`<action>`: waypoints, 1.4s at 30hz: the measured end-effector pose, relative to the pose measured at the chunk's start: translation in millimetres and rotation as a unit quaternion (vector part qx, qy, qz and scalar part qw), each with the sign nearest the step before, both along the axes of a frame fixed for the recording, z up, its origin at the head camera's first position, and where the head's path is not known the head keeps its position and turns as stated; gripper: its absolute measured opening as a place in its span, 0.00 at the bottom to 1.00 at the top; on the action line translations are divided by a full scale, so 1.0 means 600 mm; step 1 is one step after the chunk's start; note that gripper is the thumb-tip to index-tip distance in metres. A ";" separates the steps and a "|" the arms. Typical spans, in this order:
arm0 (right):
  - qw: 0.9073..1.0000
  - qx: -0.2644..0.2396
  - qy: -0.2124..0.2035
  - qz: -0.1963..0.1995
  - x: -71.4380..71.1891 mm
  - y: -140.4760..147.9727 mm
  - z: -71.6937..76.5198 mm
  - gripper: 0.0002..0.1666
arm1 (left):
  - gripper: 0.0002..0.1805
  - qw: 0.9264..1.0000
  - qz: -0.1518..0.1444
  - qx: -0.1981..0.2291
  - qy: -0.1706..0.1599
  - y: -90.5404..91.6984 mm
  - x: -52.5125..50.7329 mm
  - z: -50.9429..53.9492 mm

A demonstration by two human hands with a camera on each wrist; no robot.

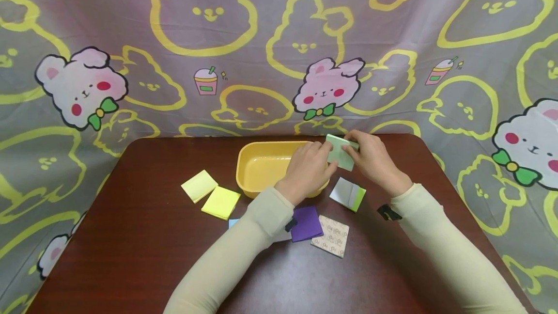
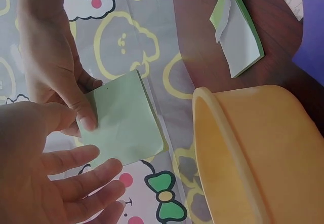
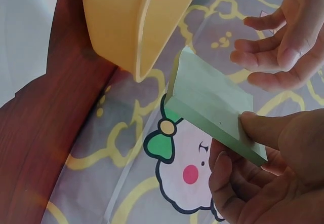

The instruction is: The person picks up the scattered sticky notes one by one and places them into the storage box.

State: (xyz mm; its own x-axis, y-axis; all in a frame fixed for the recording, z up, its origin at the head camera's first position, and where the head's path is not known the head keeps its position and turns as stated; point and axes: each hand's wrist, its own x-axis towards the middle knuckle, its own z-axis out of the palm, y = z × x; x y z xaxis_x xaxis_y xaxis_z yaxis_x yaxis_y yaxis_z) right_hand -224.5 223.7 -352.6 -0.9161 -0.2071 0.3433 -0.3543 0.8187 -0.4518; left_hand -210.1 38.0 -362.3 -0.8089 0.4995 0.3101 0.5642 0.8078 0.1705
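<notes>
Grey cartoon-print cloth (image 1: 257,69) behind dark reddish-brown table (image 1: 139,241).

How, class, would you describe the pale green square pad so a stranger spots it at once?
On the dark brown wooden table, find the yellow plastic tub. By its right end in the head view, the right hand grips the pale green square pad. Unlike the white-and-green square pad lying nearby, it is held up.

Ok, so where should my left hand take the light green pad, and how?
Probably the light green pad's free edge, opposite the right hand, coming from the left and pinching across both faces: it's a flat block held up in the air, and the right hand occupies its right side.
</notes>
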 end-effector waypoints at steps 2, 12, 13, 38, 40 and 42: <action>1.000 -0.003 0.001 0.002 0.001 -0.002 -0.002 0.05 | 0.22 1.000 0.000 0.001 0.003 -0.001 0.001 -0.001; 1.000 -0.006 -0.012 0.009 0.002 -0.017 -0.009 0.05 | 0.22 1.000 0.009 0.005 -0.010 -0.012 0.001 -0.005; 1.000 -0.007 -0.012 0.009 0.002 -0.017 -0.010 0.05 | 0.22 1.000 0.010 0.006 -0.012 -0.013 0.001 -0.005; 0.999 -0.010 -0.029 0.021 -0.009 -0.047 -0.020 0.07 | 0.24 0.999 0.026 0.015 -0.034 -0.051 -0.016 -0.020; 0.999 -0.008 -0.032 0.021 -0.009 -0.051 -0.021 0.08 | 0.23 0.999 0.024 0.017 -0.032 -0.054 -0.017 -0.022; 0.999 -0.006 -0.033 0.021 -0.010 -0.054 -0.022 0.08 | 0.23 0.999 0.024 0.019 -0.033 -0.057 -0.016 -0.024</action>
State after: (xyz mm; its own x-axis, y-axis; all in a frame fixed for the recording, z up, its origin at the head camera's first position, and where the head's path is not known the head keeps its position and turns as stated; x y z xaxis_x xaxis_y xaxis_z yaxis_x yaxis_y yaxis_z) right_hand -230.2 191.2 -366.0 -0.9276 -0.2423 0.2845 -0.3574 0.7974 -0.4862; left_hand -220.0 3.9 -376.4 -0.8506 0.4491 0.2735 0.5123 0.8252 0.2379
